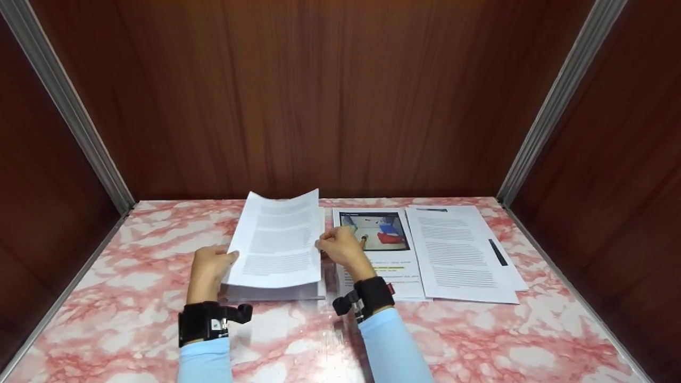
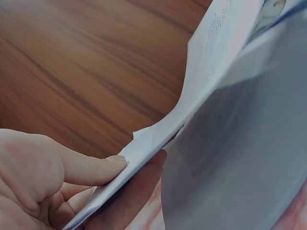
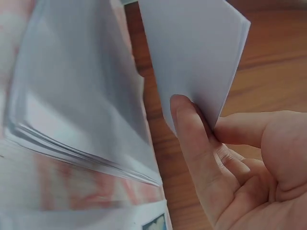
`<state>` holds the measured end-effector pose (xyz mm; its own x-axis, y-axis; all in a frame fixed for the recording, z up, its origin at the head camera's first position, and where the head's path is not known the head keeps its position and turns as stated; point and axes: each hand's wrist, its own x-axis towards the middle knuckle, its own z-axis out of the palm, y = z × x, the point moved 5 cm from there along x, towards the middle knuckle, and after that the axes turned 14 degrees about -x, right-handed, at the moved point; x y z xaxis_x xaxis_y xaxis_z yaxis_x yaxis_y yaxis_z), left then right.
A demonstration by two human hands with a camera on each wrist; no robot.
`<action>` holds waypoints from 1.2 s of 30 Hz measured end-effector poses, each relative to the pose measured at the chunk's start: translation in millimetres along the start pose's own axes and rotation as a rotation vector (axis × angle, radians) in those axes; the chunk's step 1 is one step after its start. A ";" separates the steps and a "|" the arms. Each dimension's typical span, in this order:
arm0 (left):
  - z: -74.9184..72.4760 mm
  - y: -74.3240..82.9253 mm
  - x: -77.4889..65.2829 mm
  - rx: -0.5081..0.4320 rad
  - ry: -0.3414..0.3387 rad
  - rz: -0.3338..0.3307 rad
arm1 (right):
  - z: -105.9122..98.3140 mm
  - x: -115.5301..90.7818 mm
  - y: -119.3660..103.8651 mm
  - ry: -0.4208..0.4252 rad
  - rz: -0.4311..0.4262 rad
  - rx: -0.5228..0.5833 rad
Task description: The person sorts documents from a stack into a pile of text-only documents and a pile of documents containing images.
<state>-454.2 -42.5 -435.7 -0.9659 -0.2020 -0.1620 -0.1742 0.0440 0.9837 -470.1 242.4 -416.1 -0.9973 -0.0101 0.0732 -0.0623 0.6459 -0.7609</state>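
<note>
A thin sheaf of printed sheets (image 1: 279, 239) is raised between both hands, directly above a paper stack (image 3: 84, 100), with a gap showing from the right wrist. Its long axis runs away from the person, far end leaning slightly right. The left hand (image 1: 212, 263) pinches the left edge towards the near corner; the right hand (image 1: 343, 247) pinches the right edge farther up, so neither is nearer. The smooth white paper bows, its far edge dipping between lifted corners. Just right lie a photo page (image 1: 393, 260) and overlapping text pages (image 1: 463, 255) on the glossy, red-and-white marbled surface (image 1: 479, 340).
</note>
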 end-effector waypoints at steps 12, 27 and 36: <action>-4.2 -19.9 7.0 0.017 0.015 -0.018 | 17.4 -0.4 10.0 -0.044 0.010 0.004; 4.4 -19.8 3.4 0.043 0.044 0.021 | 18.8 3.4 27.3 -0.061 0.086 0.017; 0.9 -18.4 2.1 0.128 0.131 0.083 | 17.2 3.9 30.7 -0.086 0.117 0.036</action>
<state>-453.2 -42.8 -454.2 -0.9463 -0.3175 -0.0607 -0.1257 0.1886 0.9740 -476.6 249.1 -450.2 -0.9974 -0.0024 -0.0716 0.0548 0.6187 -0.7837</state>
